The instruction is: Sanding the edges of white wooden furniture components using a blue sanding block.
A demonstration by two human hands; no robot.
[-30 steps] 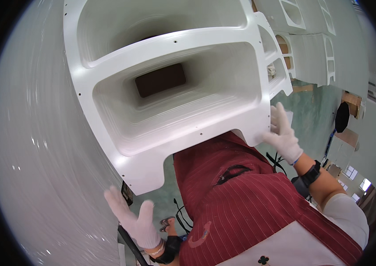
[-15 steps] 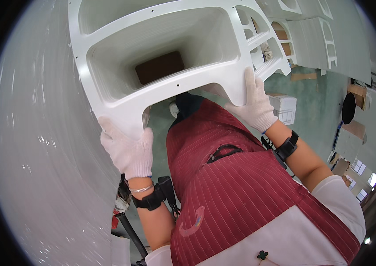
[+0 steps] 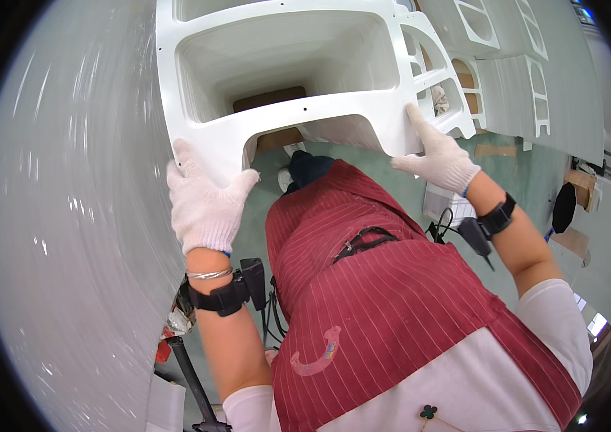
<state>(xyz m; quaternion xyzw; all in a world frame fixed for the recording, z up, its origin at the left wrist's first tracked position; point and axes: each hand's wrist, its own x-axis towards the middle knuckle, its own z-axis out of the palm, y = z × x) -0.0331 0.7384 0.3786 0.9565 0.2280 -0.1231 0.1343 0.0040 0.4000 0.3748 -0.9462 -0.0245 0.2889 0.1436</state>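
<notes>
A large white moulded shell point(image 3: 284, 79) with deep hollow compartments stands before me, its arched lower edge just above my red striped apron. My left hand point(image 3: 204, 198), in a white knit glove, grips the shell's lower left corner. My right hand point(image 3: 436, 153), gloved the same way, holds the lower right corner beside the side cut-outs. Both wrists wear black straps with small devices.
A big curved white panel point(image 3: 82, 216) fills the left side. More white moulded parts with cut-outs point(image 3: 514, 65) stand at the upper right on a green floor point(image 3: 507, 169). Red and black tools point(image 3: 172, 338) lie by the floor at lower left.
Both hands rose from beside the shell and took hold of its lower corners. The shell now sits higher and more level in view.
</notes>
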